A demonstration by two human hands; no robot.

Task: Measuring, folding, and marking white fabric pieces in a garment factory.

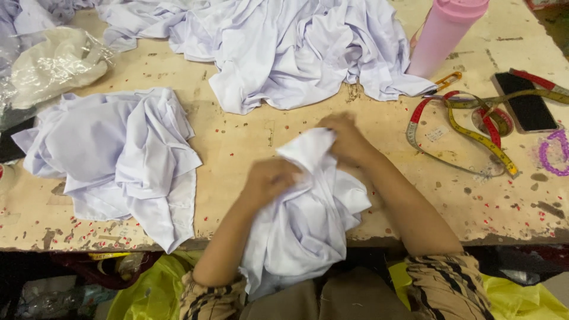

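A white cloth garment (308,219) lies bunched between my arms at the table's near edge and hangs over it toward my lap. My left hand (269,179) grips its upper left part with closed fingers. My right hand (348,139) pinches the raised top fold of the same garment. Both hands are blurred by motion.
A pile of white cloth (127,154) lies at the left, a larger heap (284,44) at the back. A pink bottle (441,35), measuring tape (474,133), black phone (526,104), purple bead bracelet (551,154) and orange-handled snips (448,80) lie at the right. Crumpled plastic (50,62) lies at the far left on the worn wooden table (237,136).
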